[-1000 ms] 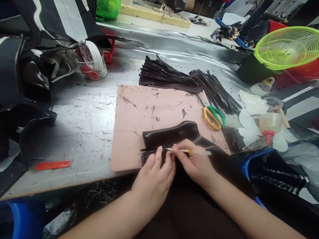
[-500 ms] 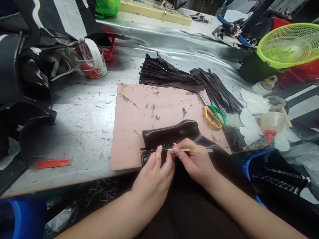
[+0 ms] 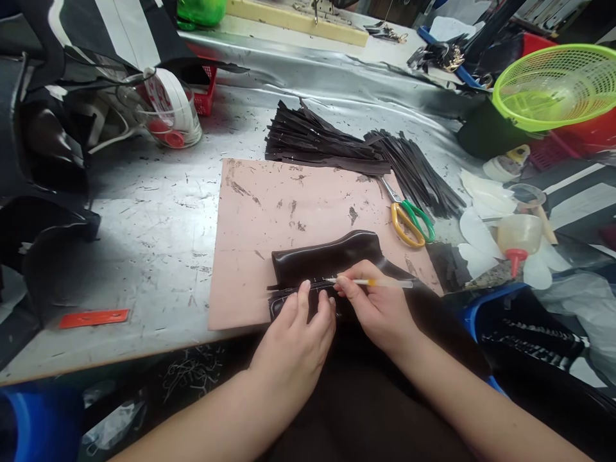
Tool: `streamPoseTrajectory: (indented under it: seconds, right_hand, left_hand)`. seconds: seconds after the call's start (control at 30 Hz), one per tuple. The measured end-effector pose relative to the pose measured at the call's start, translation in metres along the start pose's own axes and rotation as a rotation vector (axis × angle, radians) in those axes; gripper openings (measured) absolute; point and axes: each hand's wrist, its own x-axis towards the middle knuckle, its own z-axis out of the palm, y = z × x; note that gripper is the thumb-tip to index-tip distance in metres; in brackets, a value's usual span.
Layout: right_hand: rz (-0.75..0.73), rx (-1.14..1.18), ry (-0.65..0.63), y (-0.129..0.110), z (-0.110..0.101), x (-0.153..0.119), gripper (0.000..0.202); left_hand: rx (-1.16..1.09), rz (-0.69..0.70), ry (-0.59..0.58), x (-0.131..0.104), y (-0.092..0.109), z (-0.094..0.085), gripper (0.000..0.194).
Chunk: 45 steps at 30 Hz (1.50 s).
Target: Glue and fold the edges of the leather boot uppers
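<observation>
A glossy black leather piece [image 3: 327, 253] lies on the pink board [image 3: 255, 224] at the table's front edge, with a dark zipper strip and small white marks along it. My right hand [image 3: 378, 305] pinches a slim white pen [image 3: 387, 282] with a yellow band, its tip at the strip. My left hand [image 3: 298, 333] rests on the leather just left of the tip, fingers apart and pressing it down. Beyond the board lie bundles of black strips [image 3: 317, 138]. Scissors [image 3: 407, 221] with orange and green handles sit at the board's right side.
A glass jar [image 3: 187, 131] holding a white roll stands at the back left, near black pieces. An orange-red strip [image 3: 94, 318] lies at the front left. On the right are a lime basket [image 3: 529, 115], a bottle with a red tip [image 3: 520, 234] and a blue bin [image 3: 474, 311].
The pen tip has moved slightly up from my left fingertips to the marked strip. My left fingers have spread a little. The whole view has shifted slightly.
</observation>
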Motion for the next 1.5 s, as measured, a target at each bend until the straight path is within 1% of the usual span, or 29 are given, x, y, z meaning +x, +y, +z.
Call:
streamPoseTrajectory:
  seconds: [0.33, 0.73, 0.9, 1.13, 1.27, 1.4, 1.5]
  right_hand:
    - [-0.008, -0.052, -0.024, -0.0022, -0.0034, -0.0002, 0.017]
    - [-0.029, -0.01, -0.026, 0.0001, -0.0042, -0.0016, 0.017]
    - [-0.014, 0.013, -0.019, 0.0009, -0.0038, -0.0023, 0.016]
    - [-0.018, -0.019, -0.033, -0.0015, -0.0049, -0.0016, 0.017]
    - [-0.027, -0.026, -0.046, -0.0011, -0.005, -0.0017, 0.017]
    - [-0.034, 0.014, -0.01, 0.0004, -0.0038, -0.0018, 0.016]
    - [-0.043, 0.011, -0.012, 0.001, -0.0033, -0.0014, 0.016]
  left_hand:
    - [0.0, -0.001, 0.004, -0.0001, -0.0003, 0.0005, 0.041]
    - [-0.014, 0.008, -0.011, 0.0011, -0.0007, 0.0009, 0.042]
    - [-0.022, 0.01, -0.013, 0.001, -0.0011, -0.0001, 0.041]
    - [-0.042, 0.004, -0.033, 0.0008, -0.0005, -0.0003, 0.041]
    - [-0.042, 0.012, -0.022, 0.0008, -0.0009, -0.0001, 0.041]
    - [-0.033, 0.004, -0.018, 0.0008, -0.001, 0.0006, 0.041]
    - [-0.032, 0.003, -0.018, 0.0002, -0.0004, 0.0007, 0.041]
